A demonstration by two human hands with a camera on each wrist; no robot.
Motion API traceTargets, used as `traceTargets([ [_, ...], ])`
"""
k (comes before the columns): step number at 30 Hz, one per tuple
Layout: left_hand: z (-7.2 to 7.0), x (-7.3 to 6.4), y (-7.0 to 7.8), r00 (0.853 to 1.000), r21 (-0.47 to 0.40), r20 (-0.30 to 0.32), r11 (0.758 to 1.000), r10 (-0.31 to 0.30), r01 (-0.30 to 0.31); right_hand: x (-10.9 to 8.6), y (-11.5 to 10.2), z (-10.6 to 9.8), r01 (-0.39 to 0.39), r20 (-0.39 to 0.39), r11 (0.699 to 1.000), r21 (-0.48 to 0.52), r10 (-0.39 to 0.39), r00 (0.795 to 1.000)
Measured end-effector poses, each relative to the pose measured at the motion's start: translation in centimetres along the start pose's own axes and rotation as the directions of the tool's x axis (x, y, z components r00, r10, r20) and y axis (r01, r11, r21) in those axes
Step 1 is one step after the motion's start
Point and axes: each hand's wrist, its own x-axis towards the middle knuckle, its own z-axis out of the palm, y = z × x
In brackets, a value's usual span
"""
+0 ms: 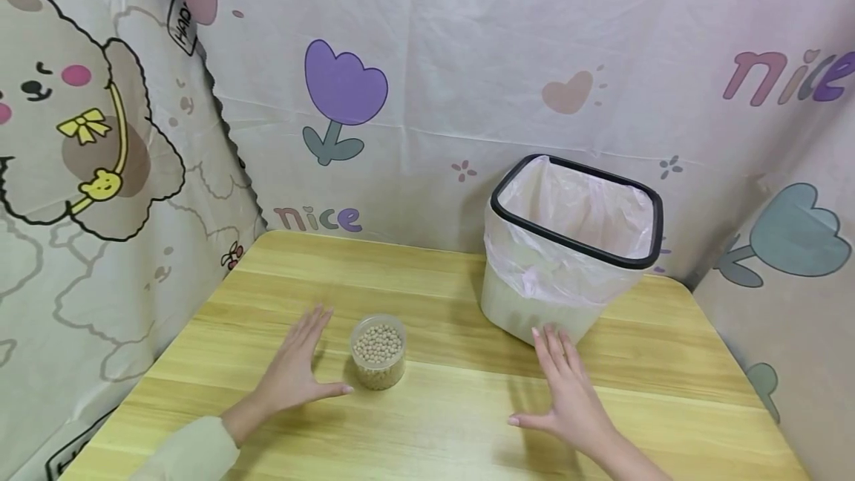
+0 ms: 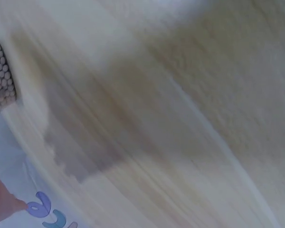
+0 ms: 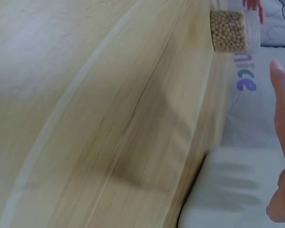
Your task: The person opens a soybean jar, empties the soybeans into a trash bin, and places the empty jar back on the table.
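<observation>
A clear round tub (image 1: 378, 353) holds many small beige pellets and stands upright, lidless, on the table. My left hand (image 1: 298, 371) hovers just left of it, fingers straight and thumb spread toward the tub without holding it. In the left wrist view the tub's pellets (image 2: 1, 80) show at the left edge. Fingers extended and thumb out, my right hand (image 1: 568, 399) is in front of a white bin (image 1: 534, 310) with a black rim and a pale plastic liner. Nothing is in its grasp. The right wrist view shows the tub (image 3: 229, 31) and my right thumb (image 3: 282, 102).
The bin stands at the back right of the wooden table (image 1: 427, 436), its open top facing up. A printed cloth (image 1: 427, 95) hangs behind the table and along both sides. Hand shadows fall on the tabletop.
</observation>
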Motion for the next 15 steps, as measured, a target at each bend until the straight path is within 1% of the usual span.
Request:
traceTargets([
  [3, 0.3, -0.1, 0.1, 1.000, -0.095, 0.015, 0.995, -0.011, 0.012, 0.5, -0.3, 0.3, 0.028, -0.002, 0.999, 0.037, -0.028, 1.000],
  [6, 0.7, -0.1, 0.3, 0.999, -0.200, 0.041, 0.979, -0.030, 0.038, 1.1, -0.6, 0.7, 0.052, -0.005, 0.996, 0.078, -0.052, 0.999],
  [8, 1.0, -0.2, 0.5, 0.997, -0.249, 0.057, 0.967, -0.044, 0.057, 1.5, -0.6, 1.0, 0.056, 0.004, 0.990, 0.127, -0.057, 0.998],
  [10, 1.3, -0.2, 0.6, 0.997, -0.279, 0.061, 0.958, -0.050, 0.065, 1.8, -0.6, 1.3, 0.053, 0.015, 0.982, 0.181, -0.056, 0.998],
  [13, 1.8, -0.4, 0.8, 0.996, -0.306, 0.069, 0.949, -0.063, 0.081, 2.4, -0.7, 1.8, 0.049, 0.033, 0.962, 0.268, -0.060, 0.998],
  [15, 2.1, -0.4, 0.9, 0.994, -0.319, 0.073, 0.943, -0.076, 0.096, 2.9, -0.8, 2.1, 0.056, 0.036, 0.949, 0.309, -0.071, 0.997],
])
